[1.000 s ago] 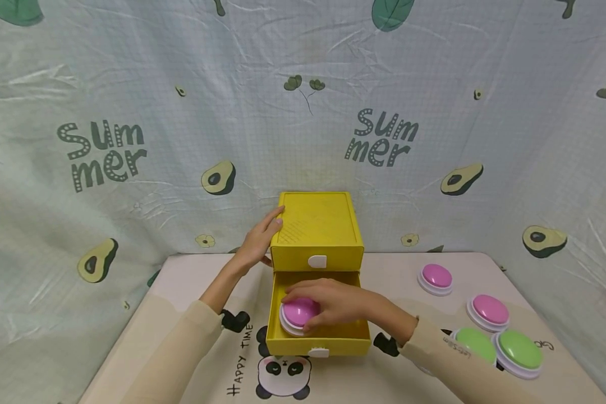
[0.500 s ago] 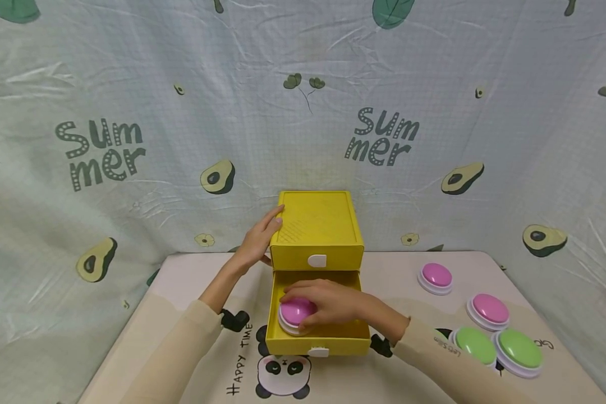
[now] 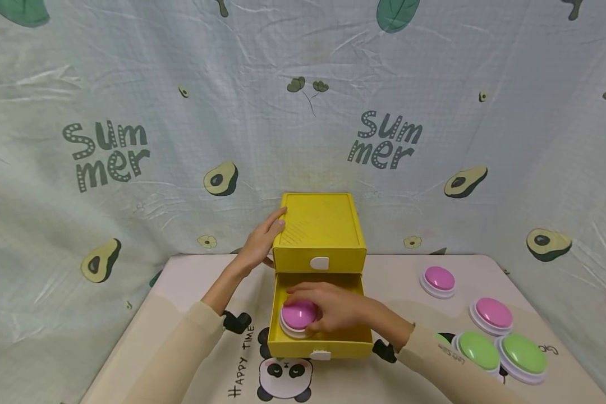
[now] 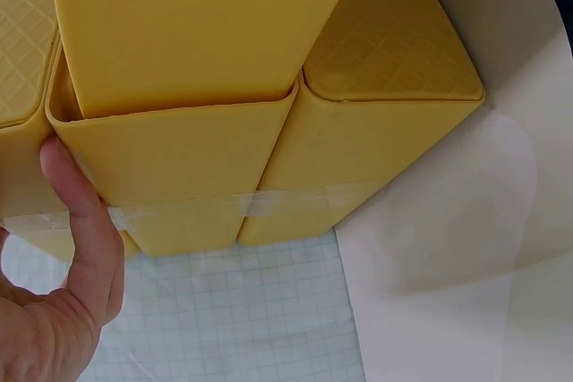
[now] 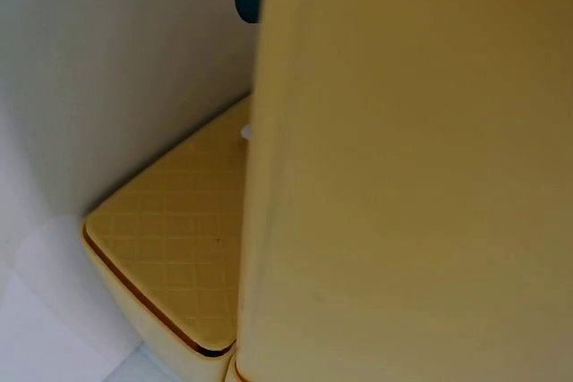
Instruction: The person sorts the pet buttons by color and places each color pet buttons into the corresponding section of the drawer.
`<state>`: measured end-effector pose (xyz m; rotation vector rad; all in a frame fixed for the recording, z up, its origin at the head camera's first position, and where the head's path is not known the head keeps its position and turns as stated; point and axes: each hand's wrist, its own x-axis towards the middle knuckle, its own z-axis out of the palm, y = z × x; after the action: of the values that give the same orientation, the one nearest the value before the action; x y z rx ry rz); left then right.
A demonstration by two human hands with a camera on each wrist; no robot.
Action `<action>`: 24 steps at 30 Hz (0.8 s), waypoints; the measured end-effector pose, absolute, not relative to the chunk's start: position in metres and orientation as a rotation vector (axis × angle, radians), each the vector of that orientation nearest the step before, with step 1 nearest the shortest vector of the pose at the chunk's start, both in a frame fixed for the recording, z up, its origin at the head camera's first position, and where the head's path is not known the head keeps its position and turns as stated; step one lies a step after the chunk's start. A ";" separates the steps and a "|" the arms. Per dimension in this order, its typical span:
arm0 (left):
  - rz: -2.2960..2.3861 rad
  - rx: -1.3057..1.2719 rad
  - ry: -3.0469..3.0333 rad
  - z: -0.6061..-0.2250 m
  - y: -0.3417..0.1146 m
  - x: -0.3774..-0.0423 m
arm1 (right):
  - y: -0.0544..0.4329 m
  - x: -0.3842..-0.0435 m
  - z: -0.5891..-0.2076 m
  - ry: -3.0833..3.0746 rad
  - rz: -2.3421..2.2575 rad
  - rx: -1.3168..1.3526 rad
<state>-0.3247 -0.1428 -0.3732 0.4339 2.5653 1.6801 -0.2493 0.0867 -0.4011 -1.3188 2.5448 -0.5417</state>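
The pink button [image 3: 298,314] sits toward the left in the drawer [image 3: 353,349], pinched from its right by the right hand [image 3: 333,307], while the left hand [image 3: 257,244], fingers extended, rests against the cabinet [image 3: 323,219].

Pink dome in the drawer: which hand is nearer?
Right. The right hand holds the pink dome; the left hand touches the yellow cabinet, behind and left of the dome.

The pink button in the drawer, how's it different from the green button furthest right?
The pink button has a pink dome; the green button, a green one. The pink one sits in the lower drawer; the green one, on the table. The right hand grips the pink one; no hand touches the green one. Both have round white bases.
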 end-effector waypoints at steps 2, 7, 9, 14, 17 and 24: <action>1.673 0.433 2.567 -0.374 -0.142 -0.325 | 0.089 -0.249 -0.402 2.538 -0.561 -1.312; 1.674 0.433 2.568 -0.375 -0.142 -0.326 | 0.091 -0.250 -0.401 2.531 -0.577 -1.337; 1.676 0.434 2.565 -0.375 -0.142 -0.326 | 0.091 -0.250 -0.402 2.528 -0.585 -1.344; 1.675 0.431 2.560 -0.375 -0.142 -0.326 | 0.092 -0.251 -0.403 2.525 -0.597 -1.347; 1.681 0.428 2.560 -0.374 -0.142 -0.326 | 0.092 -0.251 -0.404 2.524 -0.599 -1.351; 1.679 0.426 2.565 -0.374 -0.143 -0.325 | 0.092 -0.253 -0.404 2.518 -0.602 -1.349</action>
<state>-0.3247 -0.1425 -0.3735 0.4264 2.5648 1.6789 -0.2527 0.0919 -0.4043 -1.3493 2.5183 -0.6020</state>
